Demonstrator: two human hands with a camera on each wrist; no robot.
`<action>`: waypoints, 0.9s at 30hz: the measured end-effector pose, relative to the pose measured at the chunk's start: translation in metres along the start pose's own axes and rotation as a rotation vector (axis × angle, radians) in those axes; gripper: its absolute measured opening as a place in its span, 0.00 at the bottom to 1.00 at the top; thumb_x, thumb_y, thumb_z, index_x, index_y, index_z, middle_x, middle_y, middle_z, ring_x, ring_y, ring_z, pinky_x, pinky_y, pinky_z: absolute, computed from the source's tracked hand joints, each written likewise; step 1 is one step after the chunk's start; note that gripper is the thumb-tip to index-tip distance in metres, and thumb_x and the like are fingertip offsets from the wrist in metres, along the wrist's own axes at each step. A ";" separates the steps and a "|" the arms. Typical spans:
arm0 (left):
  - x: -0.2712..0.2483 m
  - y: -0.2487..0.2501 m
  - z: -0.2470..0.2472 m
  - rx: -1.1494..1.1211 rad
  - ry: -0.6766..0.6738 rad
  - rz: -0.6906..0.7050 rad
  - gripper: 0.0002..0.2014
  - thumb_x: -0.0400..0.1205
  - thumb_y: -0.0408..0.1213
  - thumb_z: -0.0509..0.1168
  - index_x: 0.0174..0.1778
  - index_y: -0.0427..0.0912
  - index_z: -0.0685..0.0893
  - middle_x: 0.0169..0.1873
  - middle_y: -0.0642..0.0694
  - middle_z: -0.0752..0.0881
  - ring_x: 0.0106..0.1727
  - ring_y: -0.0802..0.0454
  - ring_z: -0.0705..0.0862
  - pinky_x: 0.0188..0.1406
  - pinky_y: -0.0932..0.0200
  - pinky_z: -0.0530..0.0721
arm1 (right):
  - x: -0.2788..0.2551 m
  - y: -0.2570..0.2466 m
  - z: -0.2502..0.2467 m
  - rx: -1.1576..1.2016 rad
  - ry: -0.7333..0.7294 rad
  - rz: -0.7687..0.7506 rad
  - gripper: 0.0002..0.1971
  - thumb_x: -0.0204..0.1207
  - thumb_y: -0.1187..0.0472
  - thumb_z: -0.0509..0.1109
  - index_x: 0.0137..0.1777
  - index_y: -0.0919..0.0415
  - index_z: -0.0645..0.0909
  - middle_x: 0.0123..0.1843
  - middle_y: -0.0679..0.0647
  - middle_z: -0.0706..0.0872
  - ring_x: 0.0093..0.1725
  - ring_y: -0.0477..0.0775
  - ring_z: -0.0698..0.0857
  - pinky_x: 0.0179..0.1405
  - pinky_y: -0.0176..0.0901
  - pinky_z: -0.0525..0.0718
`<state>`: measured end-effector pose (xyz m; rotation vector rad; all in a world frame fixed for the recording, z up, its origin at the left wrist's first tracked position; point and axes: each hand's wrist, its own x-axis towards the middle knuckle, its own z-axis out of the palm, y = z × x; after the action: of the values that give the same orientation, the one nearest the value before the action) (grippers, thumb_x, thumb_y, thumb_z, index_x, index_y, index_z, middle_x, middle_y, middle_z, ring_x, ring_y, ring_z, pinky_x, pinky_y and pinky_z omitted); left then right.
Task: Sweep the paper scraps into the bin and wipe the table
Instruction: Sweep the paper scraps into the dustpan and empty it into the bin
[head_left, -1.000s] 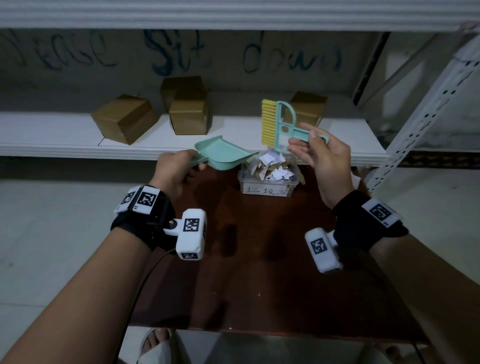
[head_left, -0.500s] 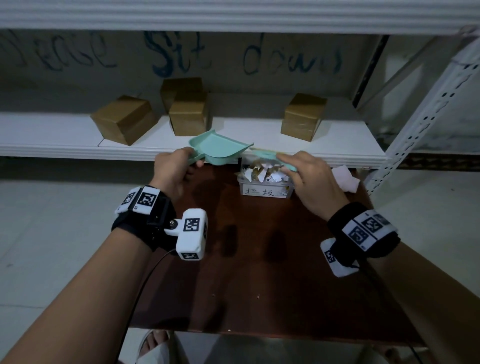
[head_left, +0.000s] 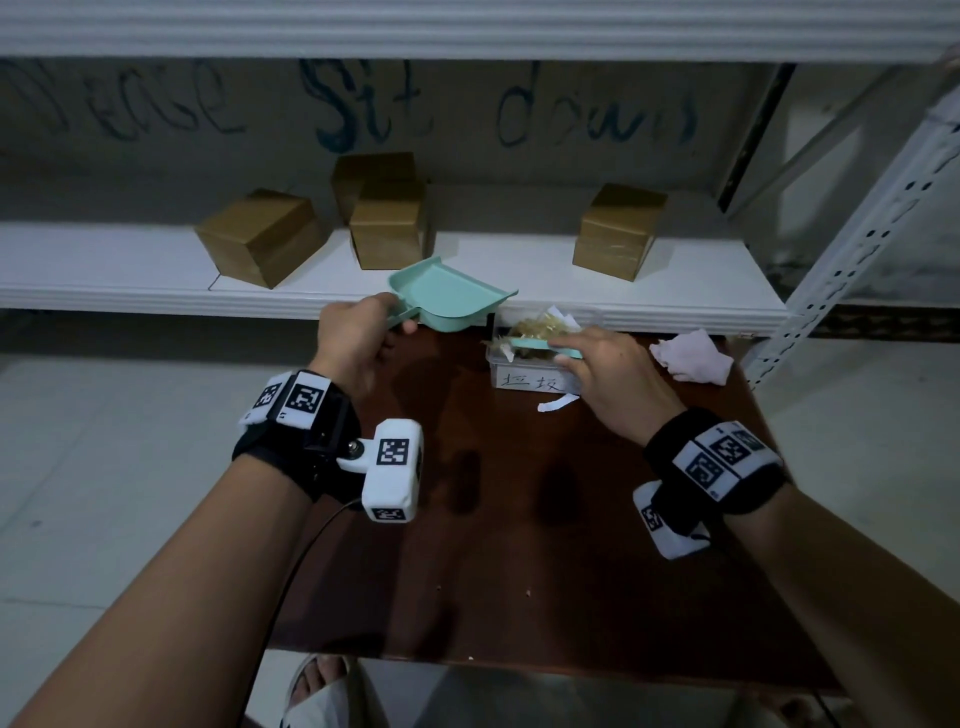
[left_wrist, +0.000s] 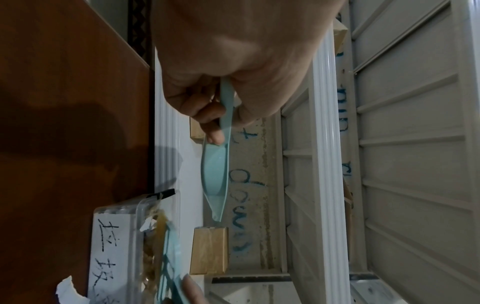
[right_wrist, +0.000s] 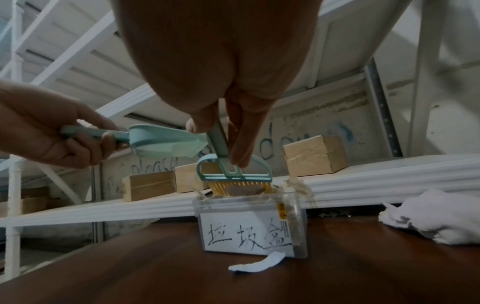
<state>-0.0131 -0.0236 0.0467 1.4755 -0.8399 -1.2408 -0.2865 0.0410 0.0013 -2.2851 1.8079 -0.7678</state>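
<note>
My left hand (head_left: 363, 338) grips the handle of a teal dustpan (head_left: 452, 301), held in the air just left of the bin and empty as far as I see. My right hand (head_left: 597, 364) pinches the handle of a teal brush (right_wrist: 233, 176), whose yellow bristles press down into the paper scraps in the clear labelled bin (right_wrist: 249, 230). One white paper scrap (right_wrist: 257, 264) lies on the brown table (head_left: 519, 545) right in front of the bin. In the left wrist view the dustpan (left_wrist: 217, 170) shows edge-on above the bin (left_wrist: 114, 246).
A crumpled white cloth (head_left: 691, 358) lies at the table's back right corner. Behind the table runs a white shelf (head_left: 130, 280) with several cardboard boxes (head_left: 260, 241). A perforated metal post (head_left: 857, 249) stands at the right.
My right hand has swung the brush from upright in the air down into the bin, bristles first. A paper scrap now lies on the table before the bin. The dustpan rose slightly.
</note>
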 end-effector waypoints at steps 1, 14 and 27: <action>-0.001 0.001 -0.001 0.002 0.002 0.004 0.07 0.84 0.34 0.65 0.44 0.34 0.86 0.26 0.42 0.86 0.16 0.56 0.70 0.15 0.68 0.65 | 0.001 -0.001 -0.005 0.005 0.027 0.012 0.15 0.88 0.58 0.67 0.69 0.59 0.88 0.64 0.61 0.90 0.62 0.64 0.88 0.66 0.55 0.83; -0.007 0.006 -0.008 0.045 0.036 0.044 0.09 0.83 0.36 0.66 0.41 0.36 0.86 0.27 0.44 0.86 0.20 0.55 0.70 0.20 0.62 0.67 | -0.005 0.005 -0.063 0.372 0.359 -0.019 0.13 0.86 0.58 0.66 0.62 0.58 0.91 0.45 0.52 0.94 0.39 0.48 0.92 0.38 0.59 0.93; -0.010 0.006 -0.007 0.100 -0.058 0.041 0.08 0.84 0.37 0.67 0.46 0.37 0.88 0.28 0.44 0.87 0.21 0.55 0.70 0.21 0.62 0.67 | -0.017 0.016 -0.019 -0.109 -0.155 -0.124 0.14 0.86 0.52 0.69 0.64 0.54 0.92 0.62 0.56 0.93 0.62 0.60 0.90 0.65 0.56 0.86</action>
<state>-0.0082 -0.0145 0.0546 1.4996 -0.9785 -1.2322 -0.3116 0.0569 0.0060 -2.4684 1.6927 -0.5037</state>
